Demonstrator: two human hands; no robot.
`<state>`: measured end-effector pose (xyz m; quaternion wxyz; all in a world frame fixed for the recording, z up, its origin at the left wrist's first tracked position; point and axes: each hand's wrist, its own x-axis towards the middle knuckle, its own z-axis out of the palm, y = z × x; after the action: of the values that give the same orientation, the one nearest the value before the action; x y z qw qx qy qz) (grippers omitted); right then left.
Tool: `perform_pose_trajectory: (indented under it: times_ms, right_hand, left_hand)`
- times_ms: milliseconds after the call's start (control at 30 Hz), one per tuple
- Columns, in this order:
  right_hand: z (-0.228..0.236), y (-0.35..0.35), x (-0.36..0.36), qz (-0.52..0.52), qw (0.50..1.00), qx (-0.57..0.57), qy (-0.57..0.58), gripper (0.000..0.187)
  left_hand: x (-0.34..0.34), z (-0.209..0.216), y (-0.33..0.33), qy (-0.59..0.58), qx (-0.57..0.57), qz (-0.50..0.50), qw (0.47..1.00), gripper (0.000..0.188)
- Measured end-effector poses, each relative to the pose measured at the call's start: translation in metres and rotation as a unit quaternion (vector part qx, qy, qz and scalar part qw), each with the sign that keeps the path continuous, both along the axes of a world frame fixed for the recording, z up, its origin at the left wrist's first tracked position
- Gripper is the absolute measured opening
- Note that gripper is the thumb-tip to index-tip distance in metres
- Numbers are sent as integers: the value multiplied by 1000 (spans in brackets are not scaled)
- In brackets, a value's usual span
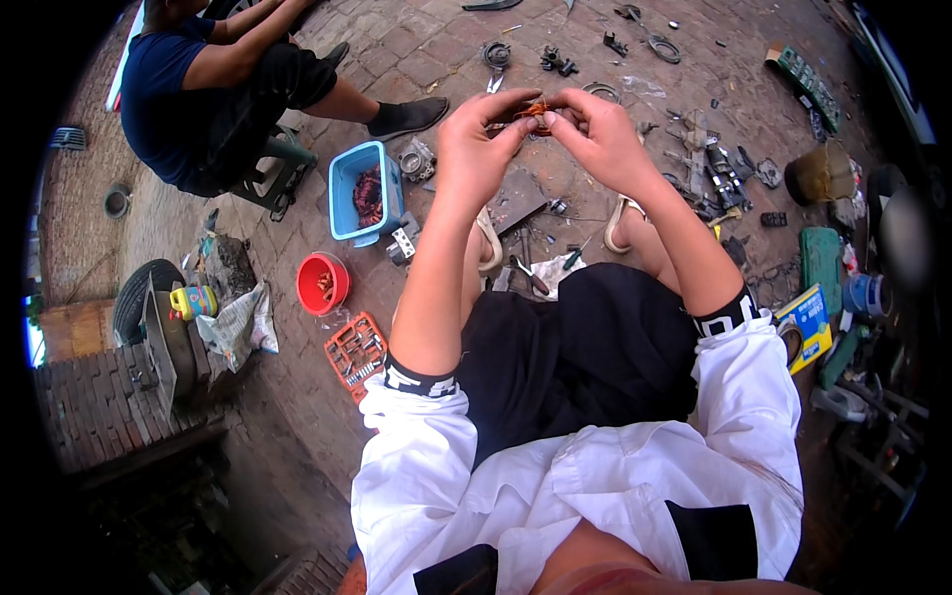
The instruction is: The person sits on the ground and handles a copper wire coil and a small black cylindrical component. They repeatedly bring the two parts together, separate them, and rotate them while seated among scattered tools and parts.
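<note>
Both my hands are raised together in front of me, above the paved ground. My left hand (478, 144) is closed, its thumb and fingers pinching a small tangle of copper-coloured wire (538, 109). My right hand (598, 141) grips the same wire from the other side, thumb tip close to the left one. The fingers hide part of the wire. Below the hands, between my feet, lie a dark metal plate (518, 201), a white cloth (553, 276) and a few hand tools. Left of my left forearm stands a blue basin (340, 169) with a reddish, wire-like bundle inside.
A red bucket (309, 266) with small pieces in it and an orange socket set case (354, 352) sit at my left. A seated person (169, 99) is at the upper left. Metal parts (729, 178) lie scattered at right, near a brown bucket (821, 174) and green case (821, 263).
</note>
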<state>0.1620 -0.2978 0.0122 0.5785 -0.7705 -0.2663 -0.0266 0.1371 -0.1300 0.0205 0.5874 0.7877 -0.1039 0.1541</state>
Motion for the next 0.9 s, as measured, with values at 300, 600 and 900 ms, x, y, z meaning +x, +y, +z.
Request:
perform_pose_trajectory:
  times_ms: [300, 600, 900]
  right_hand:
    - [-2, 0, 0, -6, 1000, -13, 2, 21]
    - [-1, -1, 0, -9, 998, -54, -21, 22]
    - [-2, -3, 5, 0, 1000, -28, 6, 24]
  left_hand:
    - [-2, 6, -1, -23, 58, 12, 998, 23]
    - [-4, 7, 1, 5, 78, 15, 997, 20]
    - [-2, 0, -2, 17, 15, 28, 999, 20]
